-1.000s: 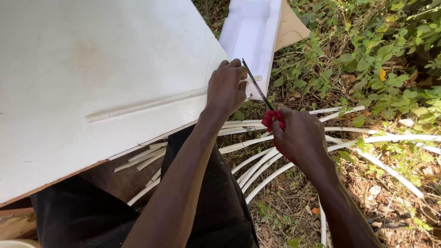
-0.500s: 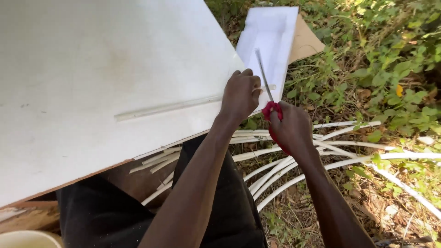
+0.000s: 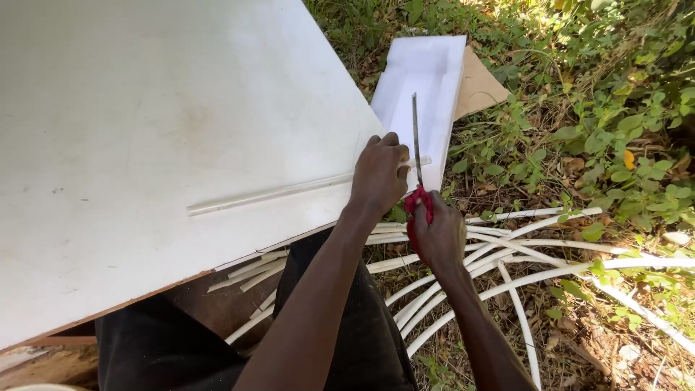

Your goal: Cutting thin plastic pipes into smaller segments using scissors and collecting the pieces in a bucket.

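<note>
- Strips (image 3: 463,286): a loose fan of long, thin white strips lying on the ground under the board's near right corner; they bow along their length, so they look light and springy, easily kinked.
- Right hand (image 3: 438,235): clenched round the red handle of a saw (image 3: 416,141), wrist straight, forearm running in from the lower right; the narrow blade points away, standing across the strip just off the board's right edge.
- Left hand (image 3: 380,174): fingers curled down, pinning the strip (image 3: 289,192) at the board's right edge, close beside the blade.
- The pinned strip lies flat across the white board (image 3: 145,108), its short end overhanging the edge. Judged slim and smooth, it would roll or flex unless held close to the cut.
- Tray (image 3: 427,80): a white foam tray beyond, on grass (image 3: 615,108).
</note>
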